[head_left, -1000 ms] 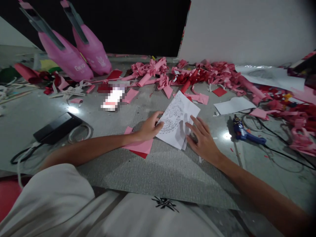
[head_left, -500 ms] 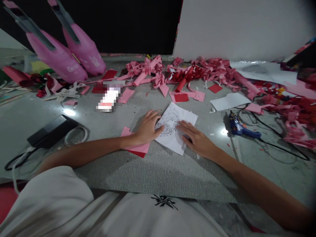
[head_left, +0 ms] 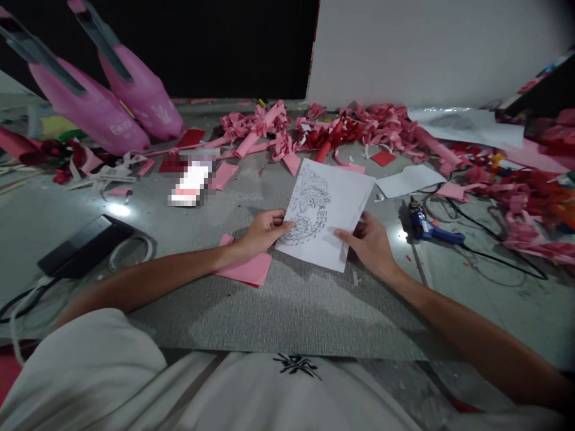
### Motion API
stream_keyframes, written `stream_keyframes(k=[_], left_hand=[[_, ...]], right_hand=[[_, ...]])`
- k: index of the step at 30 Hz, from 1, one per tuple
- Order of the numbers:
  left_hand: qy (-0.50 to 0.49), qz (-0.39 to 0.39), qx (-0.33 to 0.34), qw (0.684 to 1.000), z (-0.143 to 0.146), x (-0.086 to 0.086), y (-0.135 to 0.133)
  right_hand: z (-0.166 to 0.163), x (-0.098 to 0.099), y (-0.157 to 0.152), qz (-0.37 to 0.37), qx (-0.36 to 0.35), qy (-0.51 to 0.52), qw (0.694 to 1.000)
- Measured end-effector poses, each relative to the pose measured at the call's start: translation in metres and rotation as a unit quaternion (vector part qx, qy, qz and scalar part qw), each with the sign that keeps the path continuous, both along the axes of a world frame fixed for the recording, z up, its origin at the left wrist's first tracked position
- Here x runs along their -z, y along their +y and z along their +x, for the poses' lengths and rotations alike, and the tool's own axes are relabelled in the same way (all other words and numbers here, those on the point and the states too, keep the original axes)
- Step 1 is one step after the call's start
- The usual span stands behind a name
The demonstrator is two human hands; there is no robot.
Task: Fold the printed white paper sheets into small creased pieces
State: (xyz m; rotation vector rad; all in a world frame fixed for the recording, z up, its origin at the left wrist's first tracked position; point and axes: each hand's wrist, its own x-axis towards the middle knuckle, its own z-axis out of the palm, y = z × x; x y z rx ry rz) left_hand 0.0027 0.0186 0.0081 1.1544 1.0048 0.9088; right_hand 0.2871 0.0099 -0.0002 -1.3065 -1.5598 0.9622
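Observation:
A white sheet of paper [head_left: 335,239] with a dark, detailed line drawing on its left part is held up off the table, tilted toward me. My left hand [head_left: 266,230] pinches its left edge, thumb on top and fingers curled behind. On the opposite edge, my right hand [head_left: 369,240] grips with the thumb over the front; its other fingers are partly hidden behind the sheet. Pieces of pink paper [head_left: 249,269] lie on the table beside my left wrist, partly covered by it.
A blue glue gun [head_left: 433,230] with a black cable lies at the right. Pink and red paper flowers [head_left: 332,137] line the back. Two pink bottles [head_left: 96,111] stand back left. A black adapter [head_left: 85,248] and a blurred-out phone-like object [head_left: 192,182] lie at the left.
The paper has come up from lying flat on the table to being raised and tilted. Both hands went from resting flat on it to gripping its side edges.

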Motion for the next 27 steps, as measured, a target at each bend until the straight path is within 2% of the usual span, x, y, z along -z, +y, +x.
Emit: stream_keyframes(k=[3, 6, 9, 16, 24, 27], left_hand=[[-0.005, -0.022, 0.068, 0.997, 0.000, 0.001, -0.001], [0.057, -0.005, 0.105, 0.993, -0.001, 0.001, -0.002], [0.076, 0.023, 0.081, 0.994, -0.001, 0.001, -0.002], [0.075, 0.029, 0.038, 0.996, 0.001, -0.002, -0.004], [0.100, 0.048, -0.033, 0.993, 0.003, 0.000, -0.006], [0.094, 0.055, -0.031, 0.994, 0.003, 0.001, -0.005]], right_hand=[[-0.004, -0.006, -0.003, -0.089, -0.015, 0.059, 0.994], [-0.006, -0.008, -0.004, -0.103, -0.018, 0.073, 0.992], [-0.005, -0.007, -0.003, -0.101, -0.023, 0.071, 0.992], [-0.005, -0.007, 0.000, -0.085, -0.045, 0.051, 0.994], [-0.005, -0.013, -0.001, -0.164, -0.078, 0.074, 0.981], [-0.006, -0.016, -0.002, -0.169, -0.068, 0.075, 0.980]])
